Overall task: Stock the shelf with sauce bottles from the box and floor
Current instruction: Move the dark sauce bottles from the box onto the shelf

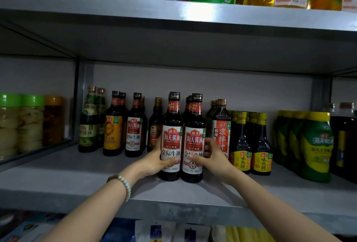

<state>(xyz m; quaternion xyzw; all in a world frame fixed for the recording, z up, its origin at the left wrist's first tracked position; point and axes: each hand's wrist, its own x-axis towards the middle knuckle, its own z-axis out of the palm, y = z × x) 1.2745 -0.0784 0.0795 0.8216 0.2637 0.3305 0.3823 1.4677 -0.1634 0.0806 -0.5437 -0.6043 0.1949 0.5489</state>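
Observation:
Two dark soy sauce bottles with red and white labels stand upright side by side on the grey middle shelf. My left hand grips the left bottle from its left side, thumb across the label. My right hand grips the right bottle from its right side, thumb on the label. More bottles of the same kind stand right behind these two. The box and the floor are out of view.
Other sauce bottles line the back of the shelf on the left and on the right. Green squeeze bottles stand far right, jars far left. The shelf above carries large containers. Bare shelf lies in front.

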